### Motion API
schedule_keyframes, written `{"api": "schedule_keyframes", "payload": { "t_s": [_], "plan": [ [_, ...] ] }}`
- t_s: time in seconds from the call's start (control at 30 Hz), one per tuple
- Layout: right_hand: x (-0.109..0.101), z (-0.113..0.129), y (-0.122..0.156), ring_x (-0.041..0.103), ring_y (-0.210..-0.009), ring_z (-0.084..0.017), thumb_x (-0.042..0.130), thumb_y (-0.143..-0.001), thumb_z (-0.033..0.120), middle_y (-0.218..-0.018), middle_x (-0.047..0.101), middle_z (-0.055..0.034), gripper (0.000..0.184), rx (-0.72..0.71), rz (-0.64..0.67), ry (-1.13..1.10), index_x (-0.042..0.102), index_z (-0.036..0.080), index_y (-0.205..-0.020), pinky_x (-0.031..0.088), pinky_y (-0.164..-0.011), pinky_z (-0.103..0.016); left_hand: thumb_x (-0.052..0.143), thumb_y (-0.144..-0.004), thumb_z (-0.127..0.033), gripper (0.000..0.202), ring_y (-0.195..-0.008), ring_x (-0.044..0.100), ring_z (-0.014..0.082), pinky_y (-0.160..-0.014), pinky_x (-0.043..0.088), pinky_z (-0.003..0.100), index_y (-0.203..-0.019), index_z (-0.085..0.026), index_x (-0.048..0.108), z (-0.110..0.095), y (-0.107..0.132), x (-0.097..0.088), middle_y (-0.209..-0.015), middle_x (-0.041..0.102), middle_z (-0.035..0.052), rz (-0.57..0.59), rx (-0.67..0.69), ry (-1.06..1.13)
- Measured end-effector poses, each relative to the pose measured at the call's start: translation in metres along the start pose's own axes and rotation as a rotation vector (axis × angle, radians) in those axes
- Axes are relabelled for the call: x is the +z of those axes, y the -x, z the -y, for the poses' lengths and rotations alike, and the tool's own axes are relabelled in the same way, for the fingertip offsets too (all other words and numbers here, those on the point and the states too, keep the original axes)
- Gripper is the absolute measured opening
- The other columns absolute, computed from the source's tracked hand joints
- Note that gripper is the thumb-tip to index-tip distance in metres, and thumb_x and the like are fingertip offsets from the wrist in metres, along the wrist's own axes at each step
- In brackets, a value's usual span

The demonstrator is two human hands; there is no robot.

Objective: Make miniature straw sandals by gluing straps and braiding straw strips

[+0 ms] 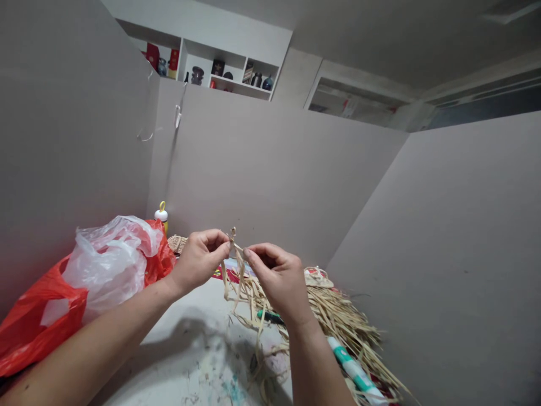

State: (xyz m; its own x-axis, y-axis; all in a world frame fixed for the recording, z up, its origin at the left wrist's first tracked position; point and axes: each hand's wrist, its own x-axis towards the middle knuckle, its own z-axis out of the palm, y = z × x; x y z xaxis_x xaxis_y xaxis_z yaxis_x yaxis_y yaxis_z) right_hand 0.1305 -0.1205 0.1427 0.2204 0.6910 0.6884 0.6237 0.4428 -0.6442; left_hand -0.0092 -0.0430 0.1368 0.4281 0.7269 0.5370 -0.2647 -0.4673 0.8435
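Observation:
Above the table, my left hand (204, 255) pinches the knotted top of a small bundle of pale straw strips (239, 269). Loose ends of the strips dangle below it toward the tabletop. My right hand (279, 276) is closed, thumb against fingers, on one strip pulled out to the right from that knot. The two hands are a short gap apart, with the strip between them. Beyond and beneath my right hand lies a large heap of dried straw (342, 316). A dark green-handled tool (270, 317) lies partly under my right hand; its kind I cannot tell.
Red and white plastic bags (112, 265) fill the left side. Behind them stands a yellow bottle with a white cap (161, 215) near a coiled woven piece (177, 243). A green-and-white roll (355, 369) lies front right. Grey partitions (262, 169) enclose the stained white table (190, 361).

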Motion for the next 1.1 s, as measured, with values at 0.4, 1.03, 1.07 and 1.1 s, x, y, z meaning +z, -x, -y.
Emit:
{"api": "schedule_keyframes", "payload": {
  "t_s": [0.4, 1.03, 1.07, 1.1],
  "plan": [
    [0.022, 0.005, 0.013, 0.055, -0.061, -0.014, 0.05, -0.087, 0.018, -0.068, 0.062, -0.0034, 0.016, -0.276, 0.047, 0.467, 0.065, 0.019, -0.081, 0.039, -0.06, -0.025, 0.071, -0.069, -0.032, 0.02, -0.04, 0.035, 0.0029, -0.041, 0.029, 0.018, -0.066, -0.015, 0.061, 0.008, -0.006, 0.003, -0.053, 0.054, -0.0046, -0.059, -0.193, 0.288],
    [-0.022, 0.013, 0.001, 0.044, -0.038, -0.005, 0.068, -0.075, 0.042, -0.094, 0.068, -0.0088, 0.044, 0.318, 0.047, -0.341, 0.059, 0.02, -0.113, 0.029, -0.031, -0.02, 0.076, -0.067, -0.028, 0.02, -0.049, 0.05, 0.0073, -0.046, 0.036, 0.02, -0.071, -0.014, 0.063, 0.005, -0.01, -0.01, -0.062, 0.062, 0.0013, 0.117, -0.284, 0.345],
    [-0.018, 0.01, -0.001, 0.046, -0.039, -0.005, 0.067, -0.076, 0.043, -0.094, 0.068, -0.0084, 0.053, 0.37, 0.122, -0.383, 0.054, 0.021, -0.121, 0.028, -0.03, -0.019, 0.076, -0.067, -0.029, 0.019, -0.05, 0.051, 0.0074, -0.048, 0.037, 0.02, -0.072, -0.014, 0.064, 0.006, -0.008, -0.008, -0.062, 0.062, 0.0009, 0.127, -0.27, 0.339],
    [-0.013, 0.007, -0.002, 0.047, -0.039, -0.006, 0.066, -0.077, 0.043, -0.086, 0.067, -0.0058, 0.056, 0.411, 0.197, -0.411, 0.05, 0.02, -0.125, 0.028, -0.031, -0.019, 0.075, -0.068, -0.029, 0.019, -0.051, 0.052, 0.0079, -0.05, 0.039, 0.021, -0.072, -0.014, 0.064, 0.006, -0.007, -0.005, -0.062, 0.062, 0.0005, 0.139, -0.252, 0.337]
  ]
}}
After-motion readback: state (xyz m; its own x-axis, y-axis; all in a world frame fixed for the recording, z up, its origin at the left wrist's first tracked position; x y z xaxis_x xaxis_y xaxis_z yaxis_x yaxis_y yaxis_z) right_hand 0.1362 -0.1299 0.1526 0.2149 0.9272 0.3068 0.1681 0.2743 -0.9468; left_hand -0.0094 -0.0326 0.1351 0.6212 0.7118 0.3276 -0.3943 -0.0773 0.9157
